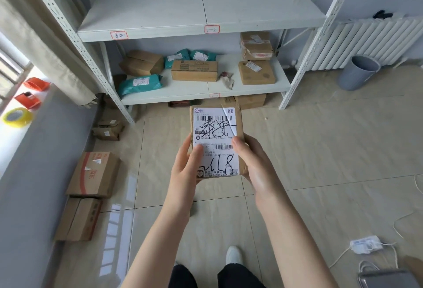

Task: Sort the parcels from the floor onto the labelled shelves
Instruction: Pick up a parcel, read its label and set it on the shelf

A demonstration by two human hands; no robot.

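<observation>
Head view: the left hand and right hand each clasp one side of a small cardboard parcel, thumbs pressed on its white label, holding it face-up in front of the shelving, evidently so the handwritten marking can be read. The upper shelf, tagged at its front edge, lies bare; the lower shelf already carries boxes and teal bags, and further boxes remain on the floor along the left wall.

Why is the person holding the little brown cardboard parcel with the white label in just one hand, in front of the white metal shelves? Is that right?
Not quite. The head view shows both hands on the little brown cardboard parcel with the white label: the left hand grips its left edge and the right hand its right edge. It is indeed held in front of the white metal shelves.
</observation>
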